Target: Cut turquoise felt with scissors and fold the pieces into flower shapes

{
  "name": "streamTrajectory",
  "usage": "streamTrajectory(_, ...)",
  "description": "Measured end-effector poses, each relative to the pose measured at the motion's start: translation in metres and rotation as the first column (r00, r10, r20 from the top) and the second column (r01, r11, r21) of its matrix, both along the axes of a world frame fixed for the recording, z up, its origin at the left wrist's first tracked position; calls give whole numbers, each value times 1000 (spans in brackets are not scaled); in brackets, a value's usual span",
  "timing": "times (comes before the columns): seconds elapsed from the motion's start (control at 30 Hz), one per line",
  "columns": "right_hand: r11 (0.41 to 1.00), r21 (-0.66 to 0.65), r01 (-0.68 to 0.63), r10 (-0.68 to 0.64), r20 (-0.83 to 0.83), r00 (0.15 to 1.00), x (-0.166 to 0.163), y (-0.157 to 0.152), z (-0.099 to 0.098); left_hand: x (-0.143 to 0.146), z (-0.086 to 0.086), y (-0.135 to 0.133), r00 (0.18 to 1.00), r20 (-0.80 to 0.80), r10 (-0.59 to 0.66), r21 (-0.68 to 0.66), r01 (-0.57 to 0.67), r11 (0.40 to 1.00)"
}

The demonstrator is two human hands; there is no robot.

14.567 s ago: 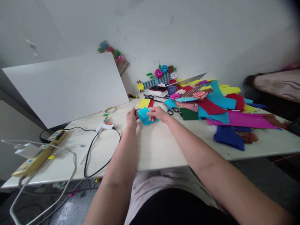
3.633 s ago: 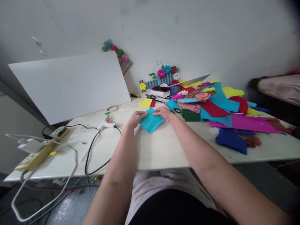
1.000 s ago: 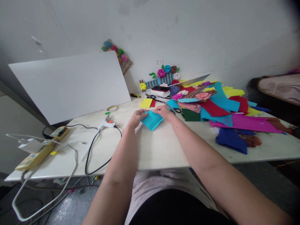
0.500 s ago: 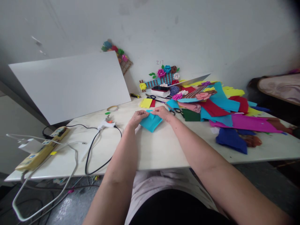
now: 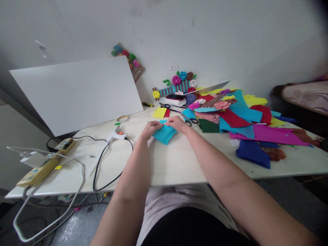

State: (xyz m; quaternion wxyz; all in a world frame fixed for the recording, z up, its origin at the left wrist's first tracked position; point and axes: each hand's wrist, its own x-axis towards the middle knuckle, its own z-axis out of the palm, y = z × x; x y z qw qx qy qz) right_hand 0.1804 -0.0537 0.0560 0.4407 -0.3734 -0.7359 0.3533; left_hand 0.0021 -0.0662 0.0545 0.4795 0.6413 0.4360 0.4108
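Note:
A piece of turquoise crepe paper (image 5: 164, 136) hangs between my two hands over the middle of the white table. At its upper left edge, my left hand (image 5: 152, 128) pinches it between thumb and fingers. My right hand (image 5: 177, 123) pinches the upper edge close by, so the fingertips of both hands nearly meet. Creases show in the paper near the fingers. Just beyond my hands lie a yellow paper square (image 5: 159, 112) and a red paper piece (image 5: 167, 113). Black-handled scissors (image 5: 191, 121) rest to the right of my right hand.
Left on the table (image 5: 176, 167) are a white glue gun (image 5: 115, 135), a tape roll (image 5: 123, 118) and a power strip (image 5: 46, 164) with cables. A large white board (image 5: 77, 95) leans at the wall. Crepe paper sheets (image 5: 274, 134) pile up at right, near paper flowers (image 5: 176, 80).
The turquoise paper has shifted very slightly between my fingers, its lower right corner drawing in a little. Both hands stay almost in place.

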Motion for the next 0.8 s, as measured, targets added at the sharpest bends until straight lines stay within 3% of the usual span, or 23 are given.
streamTrajectory(0.8,998,7,61,-61,-17,998,1,5,-6,-2,-2,3,998,22,51,50,-52,997)
